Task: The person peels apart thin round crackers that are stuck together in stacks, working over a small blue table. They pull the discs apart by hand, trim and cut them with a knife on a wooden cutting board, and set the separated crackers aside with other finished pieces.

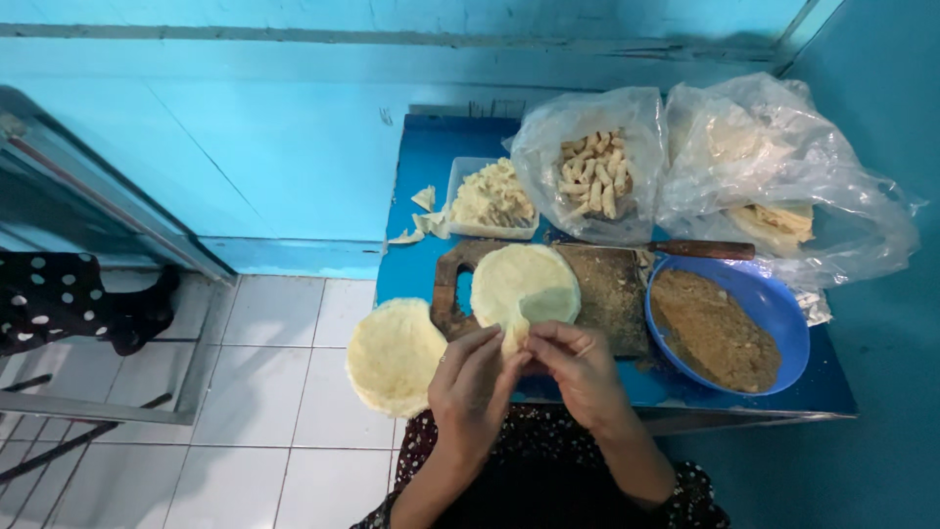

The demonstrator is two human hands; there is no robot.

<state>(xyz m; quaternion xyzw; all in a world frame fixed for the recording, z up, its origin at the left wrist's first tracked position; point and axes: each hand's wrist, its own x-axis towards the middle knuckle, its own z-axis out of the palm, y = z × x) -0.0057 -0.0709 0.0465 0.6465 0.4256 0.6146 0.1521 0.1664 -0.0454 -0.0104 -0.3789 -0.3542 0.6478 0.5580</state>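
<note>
Fingers of both hands, left hand (473,380) and right hand (578,367), pinch the round wrapper's (526,284) near edge.

Upper right of frame: 2 clear, crumpled plastic bags side by side. Left bag (594,162) holds pale rolled sticks; right bag (774,167) holds cream sheets. Upper centre: shallow clear tub (470,227) of cream scraps.
</note>
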